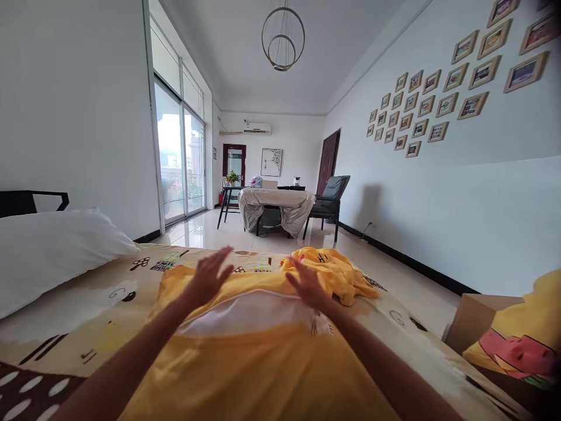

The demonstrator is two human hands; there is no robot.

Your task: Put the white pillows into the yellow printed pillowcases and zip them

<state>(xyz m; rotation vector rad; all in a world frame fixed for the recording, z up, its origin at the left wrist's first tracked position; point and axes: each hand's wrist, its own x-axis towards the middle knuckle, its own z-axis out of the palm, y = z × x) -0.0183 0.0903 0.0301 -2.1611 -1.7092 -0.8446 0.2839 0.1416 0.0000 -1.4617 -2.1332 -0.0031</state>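
Observation:
Right in front of me on the bed lies a large yellow cloth [263,374], with a white area [249,313] showing across its middle. My left hand [211,273] is over its far left part, fingers apart and holding nothing. On the other side, my right hand [308,286] has its fingers spread beside the far right part of the cloth; whether it touches the fabric I cannot tell. Just beyond my right hand sits a crumpled yellow cloth [339,270] with dark lettering.
A patterned bed sheet [127,316] spreads under the cloths. To the left rests a white pillow [56,251]. A cardboard box [477,316] stands at the right, with yellow printed fabric [526,327] on it. Farther off are a covered table [276,197] and a black chair [331,199].

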